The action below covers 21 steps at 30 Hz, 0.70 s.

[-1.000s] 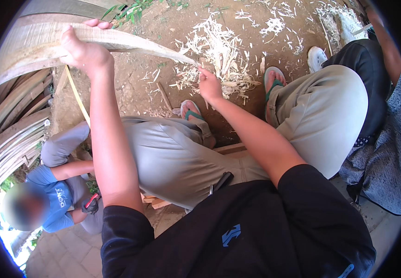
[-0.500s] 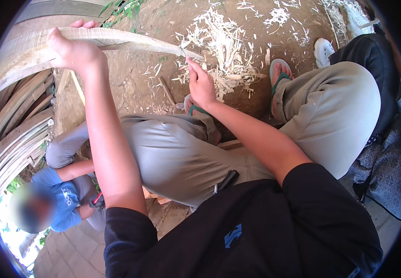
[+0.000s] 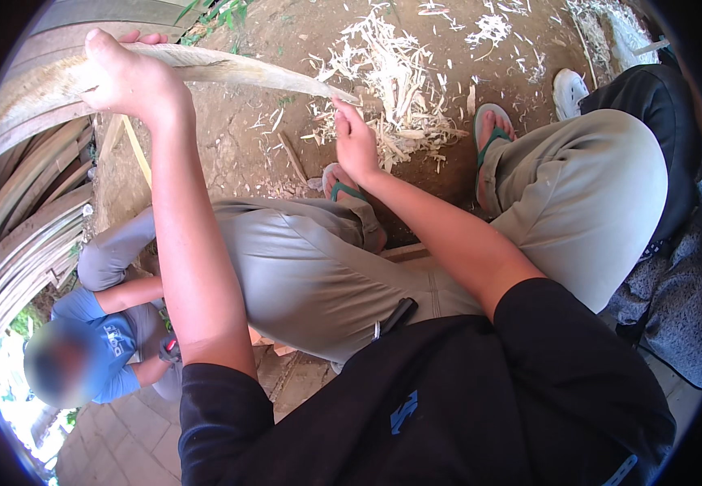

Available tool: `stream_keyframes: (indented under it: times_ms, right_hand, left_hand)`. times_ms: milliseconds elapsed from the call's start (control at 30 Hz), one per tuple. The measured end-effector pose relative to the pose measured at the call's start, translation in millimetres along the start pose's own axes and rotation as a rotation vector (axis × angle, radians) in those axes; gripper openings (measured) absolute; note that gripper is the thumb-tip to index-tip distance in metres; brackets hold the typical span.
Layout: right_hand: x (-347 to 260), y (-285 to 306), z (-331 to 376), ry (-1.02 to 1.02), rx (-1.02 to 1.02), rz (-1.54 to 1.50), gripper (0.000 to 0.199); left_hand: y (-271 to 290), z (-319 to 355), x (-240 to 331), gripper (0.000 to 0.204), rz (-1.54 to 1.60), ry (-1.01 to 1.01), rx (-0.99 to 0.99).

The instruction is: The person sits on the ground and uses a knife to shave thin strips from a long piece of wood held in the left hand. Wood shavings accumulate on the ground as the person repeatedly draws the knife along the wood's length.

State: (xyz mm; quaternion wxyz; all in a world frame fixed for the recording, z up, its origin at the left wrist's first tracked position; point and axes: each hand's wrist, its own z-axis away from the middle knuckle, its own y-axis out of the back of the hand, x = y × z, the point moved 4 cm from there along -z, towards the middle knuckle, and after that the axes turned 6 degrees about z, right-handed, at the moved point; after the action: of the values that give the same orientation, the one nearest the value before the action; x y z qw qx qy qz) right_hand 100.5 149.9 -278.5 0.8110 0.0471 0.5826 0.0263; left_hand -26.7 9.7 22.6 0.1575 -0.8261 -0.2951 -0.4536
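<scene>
A long pale wooden strip (image 3: 241, 70) curves across the upper left and tapers to a thin tip above the ground. My left hand (image 3: 142, 87) grips it at its broader part, thumb on the near side and fingertips showing over the far edge. By the tapered tip is my right hand (image 3: 356, 147), its fingers mostly curled and the index fingertip at or very near the wood. Whatever those fingers may hold is hidden.
Wood shavings (image 3: 395, 81) lie heaped on the dirt beyond my sandalled feet. Curved planks (image 3: 27, 190) are stacked at the left. A co-worker in a blue shirt (image 3: 116, 344) sits at lower left. Someone's dark-trousered leg (image 3: 650, 105) is close by at right.
My left hand has shifted slightly right, its thumb lifting higher. My right hand has moved a little right. A thin dark line across the strip near its tip no longer shows.
</scene>
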Motion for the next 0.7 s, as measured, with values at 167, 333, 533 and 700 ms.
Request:
stream_keyframes:
  times_ms: [167, 333, 533, 700]
  right_hand:
    - [-14.6, 0.8, 1.6, -0.029, -0.024, 0.091, 0.035]
    - [-35.6, -12.7, 4.7, 0.009, 0.103, -0.029, 0.036]
    - [-12.1, -2.6, -6.9, -0.048, 0.077, -0.064, 0.034]
    - [-11.9, -1.8, -5.2, -0.032, 0.049, -0.038, 0.034]
  left_hand:
    - [-9.1, 0.9, 0.5, 0.041, 0.018, -0.018, 0.01]
    - [-12.7, -0.9, -1.2, 0.039, -0.054, -0.072, 0.016]
    - [-13.2, 1.3, 3.6, 0.04, -0.072, -0.092, -0.005]
    - [-15.8, 6.7, 9.8, 0.034, -0.038, -0.117, 0.019]
